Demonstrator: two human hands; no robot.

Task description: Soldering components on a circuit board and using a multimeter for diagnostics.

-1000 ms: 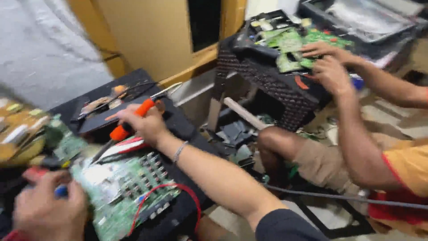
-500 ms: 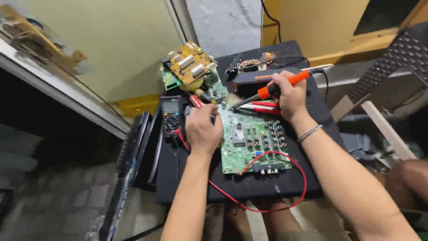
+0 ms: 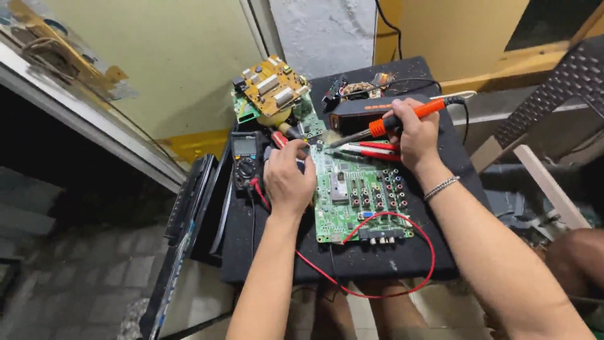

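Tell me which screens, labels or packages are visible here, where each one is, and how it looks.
Multimeter: on the black work surface, just left of the left hand; dark upright body with a small grey rectangular screen on top and a round dial below.
Black box with orange label strip: behind the green circuit board, under the soldering iron in the right hand.

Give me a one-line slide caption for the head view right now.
Right hand holds an orange-handled soldering iron over a green circuit board; left hand rests at its edge beside a multimeter.
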